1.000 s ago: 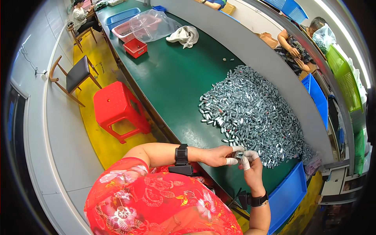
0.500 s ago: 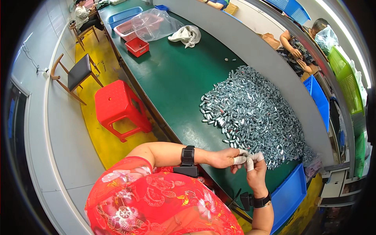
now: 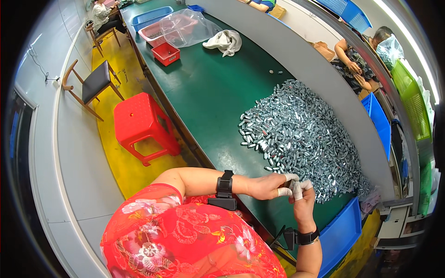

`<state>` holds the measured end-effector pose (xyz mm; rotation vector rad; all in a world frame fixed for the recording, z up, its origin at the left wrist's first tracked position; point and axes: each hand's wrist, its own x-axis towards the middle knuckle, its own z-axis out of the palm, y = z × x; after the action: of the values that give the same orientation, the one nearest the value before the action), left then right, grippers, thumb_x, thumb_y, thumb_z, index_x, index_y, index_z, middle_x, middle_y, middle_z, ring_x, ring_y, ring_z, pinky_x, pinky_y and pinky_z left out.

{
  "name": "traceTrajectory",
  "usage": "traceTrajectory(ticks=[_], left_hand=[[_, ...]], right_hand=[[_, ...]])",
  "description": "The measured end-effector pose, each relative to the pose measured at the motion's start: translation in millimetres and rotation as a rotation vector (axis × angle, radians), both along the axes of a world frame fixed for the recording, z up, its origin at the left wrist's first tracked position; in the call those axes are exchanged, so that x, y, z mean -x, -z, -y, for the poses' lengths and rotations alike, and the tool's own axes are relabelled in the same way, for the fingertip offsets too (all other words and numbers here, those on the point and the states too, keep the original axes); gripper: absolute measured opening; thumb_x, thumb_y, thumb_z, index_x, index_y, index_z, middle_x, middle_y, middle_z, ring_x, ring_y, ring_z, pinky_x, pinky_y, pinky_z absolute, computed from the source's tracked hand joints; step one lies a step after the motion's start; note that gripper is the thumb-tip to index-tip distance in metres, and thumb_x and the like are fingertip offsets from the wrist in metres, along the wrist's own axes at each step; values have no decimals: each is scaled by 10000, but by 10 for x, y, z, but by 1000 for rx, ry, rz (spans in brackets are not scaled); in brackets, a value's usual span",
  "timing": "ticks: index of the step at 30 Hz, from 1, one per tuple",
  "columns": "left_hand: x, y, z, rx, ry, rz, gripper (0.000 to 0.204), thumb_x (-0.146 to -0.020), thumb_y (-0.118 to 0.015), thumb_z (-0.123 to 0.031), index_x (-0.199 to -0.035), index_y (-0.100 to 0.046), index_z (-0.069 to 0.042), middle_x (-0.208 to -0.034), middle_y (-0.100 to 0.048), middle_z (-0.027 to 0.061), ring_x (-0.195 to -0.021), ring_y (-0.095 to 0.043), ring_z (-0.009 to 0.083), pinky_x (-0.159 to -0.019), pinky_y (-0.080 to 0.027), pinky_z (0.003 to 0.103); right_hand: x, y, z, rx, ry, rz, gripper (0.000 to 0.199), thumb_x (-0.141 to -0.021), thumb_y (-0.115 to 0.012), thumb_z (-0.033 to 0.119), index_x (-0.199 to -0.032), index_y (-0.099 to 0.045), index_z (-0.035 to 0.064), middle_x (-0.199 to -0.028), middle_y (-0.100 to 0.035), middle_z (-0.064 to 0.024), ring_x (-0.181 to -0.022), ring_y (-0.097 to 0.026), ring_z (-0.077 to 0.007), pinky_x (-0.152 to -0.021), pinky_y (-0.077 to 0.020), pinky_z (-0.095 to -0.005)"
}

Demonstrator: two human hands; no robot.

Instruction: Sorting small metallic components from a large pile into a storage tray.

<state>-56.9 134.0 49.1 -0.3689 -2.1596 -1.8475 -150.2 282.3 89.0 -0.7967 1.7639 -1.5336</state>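
A large heap of small, shiny silver-grey oblong pieces (image 3: 301, 134) lies on the green tabletop (image 3: 222, 92). At its near edge my left hand (image 3: 269, 186) and my right hand (image 3: 303, 199) meet, with white coverings on several fingertips. Both hands are closed, thumbs and fingers pinched round a small dark-grey piece (image 3: 292, 184). It looks like those in the heap, though the fingers hide most of it.
Right of my right arm is a blue tray (image 3: 342, 236). A red bin (image 3: 166, 54), a pink basket (image 3: 150, 34) and a white cloth (image 3: 225, 42) sit farther along the table. A red stool (image 3: 139, 118) stands left. Other people (image 3: 354, 65) work beyond the grey partition (image 3: 296, 55).
My fingers have shifted slightly around the small piece, and my left finger and thumb have spread a little. The whole view has moved slightly; the heap looks the same.
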Motion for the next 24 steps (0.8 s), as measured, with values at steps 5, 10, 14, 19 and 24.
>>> traceTrajectory(ticks=[5, 10, 14, 19, 24], left_hand=[[21, 33, 53, 10, 18, 8, 533, -915, -485, -263, -1322, -281, 15, -962, -581, 143, -862, -574, 230, -758, -452, 348], [-59, 37, 62, -179, 119, 242, 509, -926, -476, -275, -1306, -306, 17, -941, -587, 95, -809, -576, 165, -710, -462, 289], [-72, 92, 120, -403, 314, 502, 462, -932, -466, -276, -1281, -344, 0, -891, -571, 50, -757, -554, 103, -677, -460, 246], [-96, 214, 32, -474, 257, 338, 429, -923, -490, -246, -1268, -368, -22, -832, -544, 31, -710, -538, 87, -656, -461, 244], [-156, 115, 17, -430, 101, 264, 410, -912, -503, -180, -1269, -371, -28, -792, -516, 20, -695, -534, 91, -638, -459, 244]], right_hand=[[1, -14, 22, -27, -3, -40, 138, -905, -522, 147, -820, -455, 60, -641, -509, -6, -520, -444, -57, -470, -368, -197], [-5, 80, -22, -70, -38, 4, 111, -903, -520, 134, -854, -470, 48, -675, -535, -20, -544, -470, -65, -497, -390, -195], [-43, 79, 27, -38, -43, 9, 104, -900, -518, 122, -846, -471, 47, -694, -548, -24, -568, -483, -64, -512, -396, -195], [-72, 62, 47, -45, -67, 4, 79, -898, -511, 109, -920, -497, 34, -731, -569, -29, -586, -493, -68, -528, -406, -199], [52, -19, 58, -144, -131, -13, 154, -892, -514, 103, -1026, -519, 27, -809, -596, -39, -641, -528, -78, -559, -432, -209]])
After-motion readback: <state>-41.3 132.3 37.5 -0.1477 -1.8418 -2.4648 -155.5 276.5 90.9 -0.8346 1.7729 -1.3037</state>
